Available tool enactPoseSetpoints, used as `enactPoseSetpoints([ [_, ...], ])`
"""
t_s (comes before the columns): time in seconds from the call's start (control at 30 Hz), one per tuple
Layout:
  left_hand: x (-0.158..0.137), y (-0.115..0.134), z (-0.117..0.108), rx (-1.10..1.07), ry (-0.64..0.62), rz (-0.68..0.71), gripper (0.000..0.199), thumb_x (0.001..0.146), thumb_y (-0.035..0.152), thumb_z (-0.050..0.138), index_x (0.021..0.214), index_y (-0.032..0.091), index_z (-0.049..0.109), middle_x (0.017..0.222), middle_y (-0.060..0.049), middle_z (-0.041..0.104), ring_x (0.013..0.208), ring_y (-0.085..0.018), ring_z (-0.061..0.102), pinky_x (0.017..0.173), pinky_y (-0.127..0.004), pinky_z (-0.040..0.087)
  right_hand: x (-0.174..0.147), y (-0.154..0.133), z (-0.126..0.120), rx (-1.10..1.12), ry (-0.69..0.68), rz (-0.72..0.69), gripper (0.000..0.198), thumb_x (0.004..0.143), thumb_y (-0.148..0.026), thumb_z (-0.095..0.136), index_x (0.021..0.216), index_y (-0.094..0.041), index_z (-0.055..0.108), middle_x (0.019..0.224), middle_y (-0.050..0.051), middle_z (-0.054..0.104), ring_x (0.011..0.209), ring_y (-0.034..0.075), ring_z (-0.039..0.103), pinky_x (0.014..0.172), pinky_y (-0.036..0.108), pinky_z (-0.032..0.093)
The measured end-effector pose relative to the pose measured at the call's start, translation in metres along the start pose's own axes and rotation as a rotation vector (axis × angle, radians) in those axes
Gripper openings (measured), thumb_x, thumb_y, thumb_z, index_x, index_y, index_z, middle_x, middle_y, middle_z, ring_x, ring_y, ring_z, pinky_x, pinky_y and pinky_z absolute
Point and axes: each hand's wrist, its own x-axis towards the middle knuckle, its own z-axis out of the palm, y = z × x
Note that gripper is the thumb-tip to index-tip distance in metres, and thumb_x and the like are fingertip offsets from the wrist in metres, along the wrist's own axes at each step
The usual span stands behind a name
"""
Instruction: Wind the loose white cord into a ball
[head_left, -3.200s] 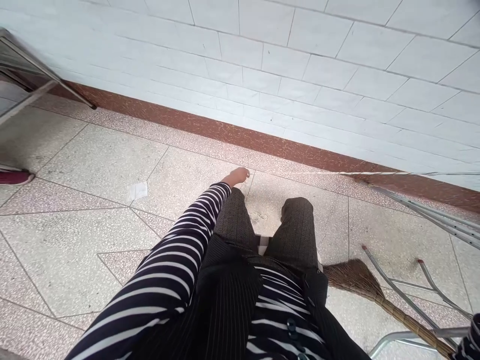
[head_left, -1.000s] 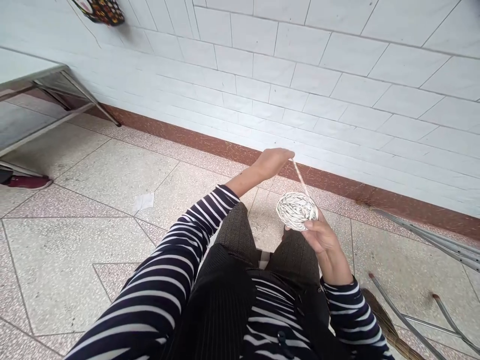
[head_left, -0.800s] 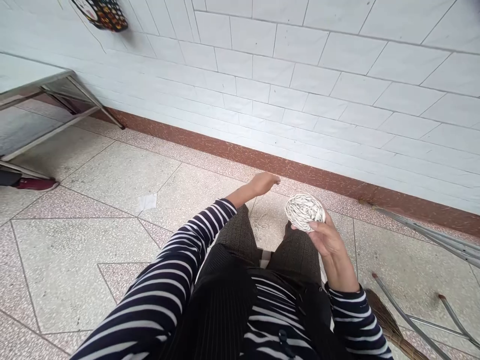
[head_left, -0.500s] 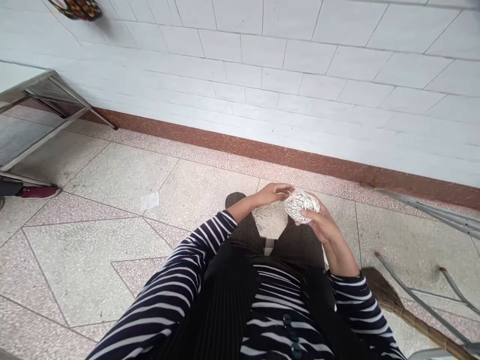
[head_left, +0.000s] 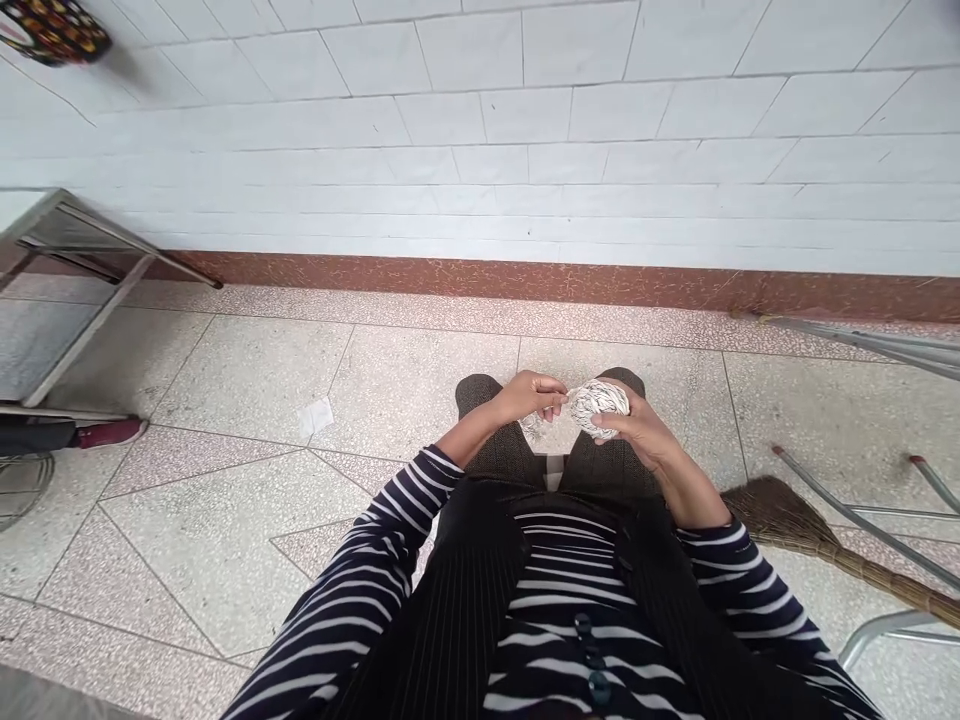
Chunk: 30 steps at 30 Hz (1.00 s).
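A round white bundle of cord [head_left: 598, 400], wound or woven from thin strands, is held above my knees. My right hand [head_left: 642, 428] wraps it from the right, thumb pressed on its face. At its left edge my left hand [head_left: 531, 396] is closed in a pinch on what looks like a strand running to the bundle; the fingertips partly hide it. Below the left hand, loose pale strands [head_left: 531, 428] hang between my knees.
A white tiled wall with a brown baseboard [head_left: 465, 277] runs ahead. A broom [head_left: 787, 515] and metal chair legs [head_left: 840, 510] are at the right. A metal-framed table [head_left: 97, 330] stands left, near another person's red shoe [head_left: 112, 432]. White paper [head_left: 315, 417] lies on the floor.
My left hand's fingers have closed at the bundle's left edge. The right hand keeps its hold, with the bundle's face turned slightly. The camera view has also turned and shifted.
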Motion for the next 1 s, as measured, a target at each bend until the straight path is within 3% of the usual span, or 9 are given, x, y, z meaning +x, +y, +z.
enactPoseSetpoints([
  [0.17, -0.018, 0.029, -0.012, 0.515, 0.185, 0.241, 0.024, 0.094, 0.028, 0.054, 0.081, 0.014, 0.069, 0.072, -0.001, 0.066, 0.065, -0.010, 0.058, 0.065, -0.022, 0.040, 0.008, 0.004, -0.009, -0.115, 0.028, -0.027, 0.073, 0.050, -0.029, 0.090, 0.118, -0.026, 0.063, 0.096, 0.001, 0.065, 0.079, 0.021, 0.063, 0.052, 0.029, 0.058],
  [0.27, -0.021, 0.044, -0.013, 0.857, 0.263, 0.339, 0.024, 0.093, 0.023, 0.051, 0.077, 0.015, 0.067, 0.072, -0.001, 0.065, 0.067, -0.011, 0.054, 0.064, -0.024, 0.034, 0.009, 0.004, -0.009, -0.202, -0.044, -0.008, 0.072, 0.050, -0.026, 0.088, 0.118, -0.025, 0.064, 0.091, 0.000, 0.063, 0.075, 0.019, 0.059, 0.051, 0.028, 0.056],
  [0.33, -0.018, 0.048, -0.010, 0.922, 0.267, 0.356, 0.024, 0.091, 0.021, 0.052, 0.073, 0.015, 0.065, 0.069, -0.001, 0.063, 0.065, -0.012, 0.052, 0.063, -0.025, 0.033, 0.009, 0.003, -0.006, -0.253, -0.111, -0.003, 0.070, 0.052, -0.024, 0.086, 0.119, -0.025, 0.065, 0.091, 0.000, 0.063, 0.074, 0.018, 0.059, 0.053, 0.028, 0.055],
  [0.47, -0.008, 0.046, -0.007, 0.584, 0.223, 0.259, 0.022, 0.088, 0.022, 0.054, 0.072, 0.014, 0.066, 0.068, -0.001, 0.065, 0.064, -0.011, 0.056, 0.061, -0.023, 0.039, 0.011, 0.004, -0.008, -0.381, -0.133, -0.067, 0.069, 0.058, -0.028, 0.083, 0.124, -0.027, 0.064, 0.100, 0.002, 0.064, 0.083, 0.021, 0.061, 0.065, 0.033, 0.057],
  [0.57, -0.011, 0.035, -0.006, 0.137, 0.111, 0.108, 0.024, 0.088, 0.026, 0.055, 0.074, 0.012, 0.068, 0.073, -0.005, 0.069, 0.063, -0.012, 0.063, 0.061, -0.023, 0.048, 0.016, 0.005, -0.019, -0.603, 0.051, -0.216, 0.070, 0.058, -0.032, 0.081, 0.125, -0.025, 0.064, 0.110, 0.005, 0.062, 0.100, 0.027, 0.062, 0.086, 0.044, 0.056],
  [0.67, -0.023, 0.019, -0.003, -0.109, -0.021, -0.018, 0.024, 0.086, 0.030, 0.059, 0.074, 0.011, 0.067, 0.066, -0.006, 0.068, 0.057, -0.013, 0.063, 0.056, -0.024, 0.051, 0.019, 0.001, -0.029, -0.859, 0.293, -0.354, 0.070, 0.060, -0.033, 0.079, 0.127, -0.024, 0.063, 0.122, 0.010, 0.057, 0.111, 0.032, 0.060, 0.097, 0.050, 0.052],
  [0.77, -0.036, 0.010, 0.005, -0.220, -0.143, -0.117, 0.026, 0.084, 0.034, 0.066, 0.072, 0.011, 0.065, 0.059, -0.004, 0.065, 0.050, -0.012, 0.061, 0.050, -0.022, 0.048, 0.019, -0.007, -0.029, -1.043, 0.396, -0.440, 0.068, 0.065, -0.033, 0.076, 0.131, -0.026, 0.061, 0.133, 0.013, 0.051, 0.112, 0.035, 0.060, 0.089, 0.047, 0.055],
  [0.87, -0.044, 0.014, 0.009, -0.294, -0.165, -0.131, 0.033, 0.083, 0.043, 0.072, 0.075, 0.012, 0.065, 0.058, -0.002, 0.063, 0.049, -0.011, 0.060, 0.049, -0.021, 0.046, 0.018, -0.012, -0.021, -1.136, 0.386, -0.521, 0.066, 0.068, -0.032, 0.074, 0.132, -0.028, 0.059, 0.138, 0.012, 0.050, 0.116, 0.035, 0.059, 0.081, 0.043, 0.057],
  [1.0, -0.047, 0.024, 0.005, -0.171, -0.267, -0.134, 0.038, 0.081, 0.047, 0.077, 0.069, 0.012, 0.066, 0.060, -0.003, 0.064, 0.052, -0.011, 0.061, 0.052, -0.021, 0.047, 0.017, -0.013, -0.015, -1.173, 0.333, -0.597, 0.065, 0.071, -0.031, 0.071, 0.135, -0.028, 0.057, 0.141, 0.012, 0.049, 0.120, 0.035, 0.058, 0.077, 0.042, 0.057],
])
